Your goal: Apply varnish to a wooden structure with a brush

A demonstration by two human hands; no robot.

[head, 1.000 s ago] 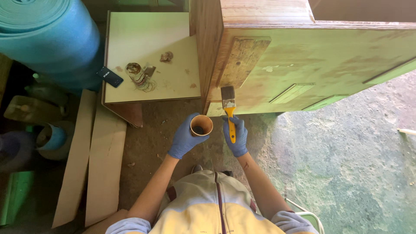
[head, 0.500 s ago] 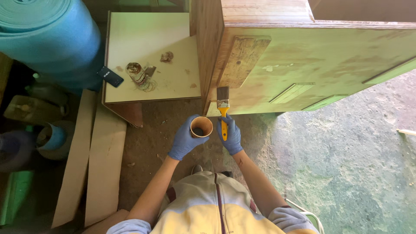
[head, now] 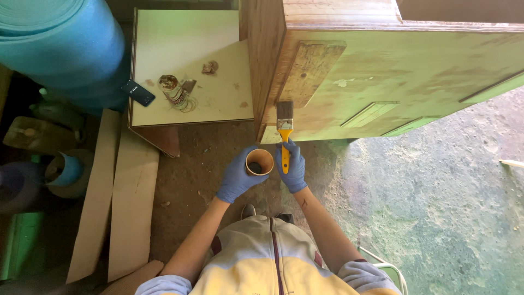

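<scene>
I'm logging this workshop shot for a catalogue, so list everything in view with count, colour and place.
paintbrush: one, yellow handle, in right hand, bristles against cabinet
cup: one, tan, in left hand
cabinet: one, brown wood, pale green underside, on its side, upper right
board: one, cream, upper left
can: one, stained, on board
roll: one, blue, top left
planks: two, tan, left floor
left hand: blue glove
right hand: blue glove

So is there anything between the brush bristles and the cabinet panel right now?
Nothing visible. The right hand holds the yellow-handled brush upright, its bristles right at the lower edge of the wooden cabinet. The left hand keeps the small cup beside the handle, below the bristles.
</scene>
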